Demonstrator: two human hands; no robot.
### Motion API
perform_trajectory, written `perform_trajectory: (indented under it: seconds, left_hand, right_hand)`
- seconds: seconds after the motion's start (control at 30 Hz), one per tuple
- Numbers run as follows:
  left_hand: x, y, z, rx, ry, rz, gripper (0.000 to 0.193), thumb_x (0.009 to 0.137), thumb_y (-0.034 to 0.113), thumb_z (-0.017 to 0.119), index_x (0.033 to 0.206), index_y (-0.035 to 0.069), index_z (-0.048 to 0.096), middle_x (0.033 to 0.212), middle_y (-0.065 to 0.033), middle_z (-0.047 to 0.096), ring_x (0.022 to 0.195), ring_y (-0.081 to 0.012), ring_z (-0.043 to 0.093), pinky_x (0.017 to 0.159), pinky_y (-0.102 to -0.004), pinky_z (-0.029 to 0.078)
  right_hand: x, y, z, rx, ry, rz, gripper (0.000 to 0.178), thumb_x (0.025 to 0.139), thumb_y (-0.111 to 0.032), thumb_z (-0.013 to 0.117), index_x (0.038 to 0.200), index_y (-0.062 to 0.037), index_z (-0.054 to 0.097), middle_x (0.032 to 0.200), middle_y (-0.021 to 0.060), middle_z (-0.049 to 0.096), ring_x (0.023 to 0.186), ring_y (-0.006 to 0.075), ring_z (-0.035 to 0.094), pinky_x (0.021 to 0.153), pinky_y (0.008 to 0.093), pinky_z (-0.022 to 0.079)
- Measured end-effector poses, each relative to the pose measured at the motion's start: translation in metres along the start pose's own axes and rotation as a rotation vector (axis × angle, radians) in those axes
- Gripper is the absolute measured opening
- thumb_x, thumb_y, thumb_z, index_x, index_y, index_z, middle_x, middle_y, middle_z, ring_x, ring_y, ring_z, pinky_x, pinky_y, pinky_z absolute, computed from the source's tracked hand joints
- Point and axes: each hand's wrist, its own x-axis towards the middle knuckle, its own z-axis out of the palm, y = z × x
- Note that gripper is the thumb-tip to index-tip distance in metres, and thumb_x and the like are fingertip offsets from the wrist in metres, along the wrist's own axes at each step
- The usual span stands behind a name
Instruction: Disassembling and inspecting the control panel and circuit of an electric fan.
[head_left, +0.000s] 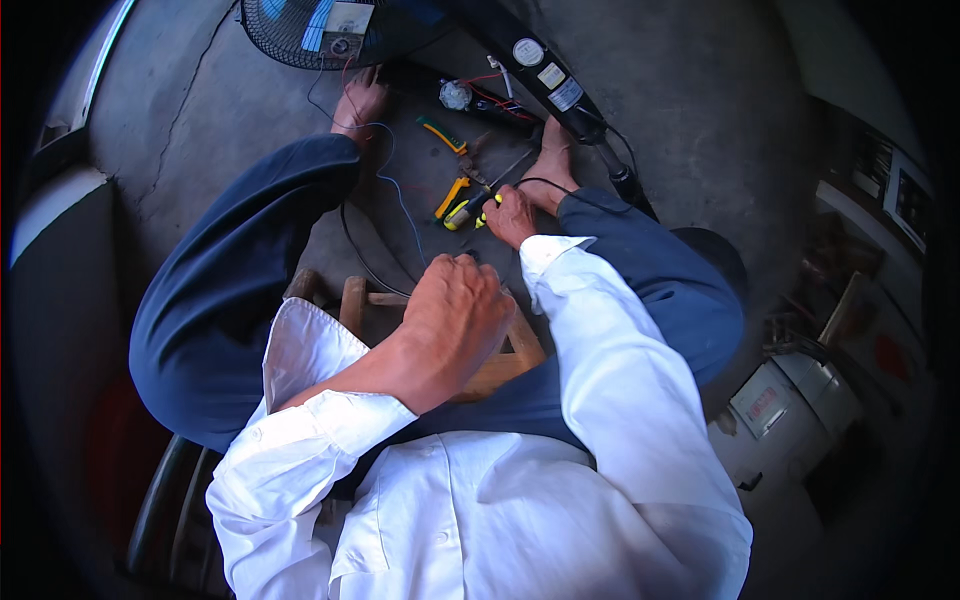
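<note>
the yellow piece sits at the fingertips of the right hand, on that hand's left side; whether it is part of a bigger tool cannot be made out. the right fingers are drawn in on it, with little or no opening between them.

just beyond those fingertips, further left, lies the screwdriver, its long axis slanting from the yellow handle end up and right toward the right foot. the right hand is plainly the nearer one. the left hand is lower and a bit left, well apart from the screwdriver, its back to the camera and fingers curled; the palm is hidden, so i cannot tell what it has hold of, if anything. the blue wire comes down near its knuckles.

past the screwdriver, the pliers lie on the floor, handles spread toward the left. further up are the black tube and the fan; the pole slants down at upper right.
</note>
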Motion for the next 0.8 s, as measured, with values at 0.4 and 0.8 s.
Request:
perform_trajectory:
  seconds: [0.4,0.8]
  left_hand:
    - [-0.002,-0.002,0.003,-0.03,0.051,-0.032,0.01,0.083,0.013,0.066,0.089,0.01,0.074,0.099,-0.009,0.065,0.102,-0.0243,0.063,0.084,-0.0357,0.049]
    - [0.001,0.002,0.003,0.0,0.066,-0.059,0.009,0.084,0.014,0.066,0.086,0.01,0.074,0.096,-0.0079,0.065,0.1,-0.0222,0.064,0.083,-0.0338,0.048]
  right_hand:
    - [0.014,-0.066,-0.149,0.091,0.451,-0.643,0.027,0.093,-0.012,0.061,0.119,-0.0021,0.06,0.099,0.0205,0.064,0.085,0.0401,0.065,0.077,0.0448,0.053]
    - [0.022,-0.067,-0.128,0.027,0.503,-0.54,0.02,0.092,-0.012,0.061,0.108,-0.0013,0.057,0.1,0.0198,0.064,0.094,0.0399,0.064,0.081,0.0484,0.051]
